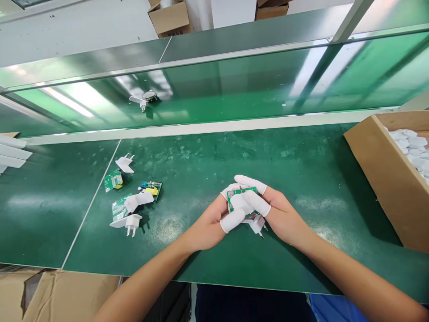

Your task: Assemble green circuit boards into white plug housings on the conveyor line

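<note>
Green circuit board [241,196]: pinched between both hands, lying against a white plug housing [257,225].
Left hand [208,223]: white-capped fingers [234,219] closed on the board.
Right hand [284,219]: fingers [250,181] closed around board and housing.
Head view, bench mat [214,156]: loose circuit boards [114,180] and plug housings [129,223] left; cardboard box [378,174] of white pieces [407,143] right.

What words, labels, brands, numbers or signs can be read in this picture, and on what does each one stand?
No text can be read: any markings on the green circuit board between the left hand and right hand, the circuit boards on the bench, the white plug housing and the cardboard box are too small or blurred.
</note>
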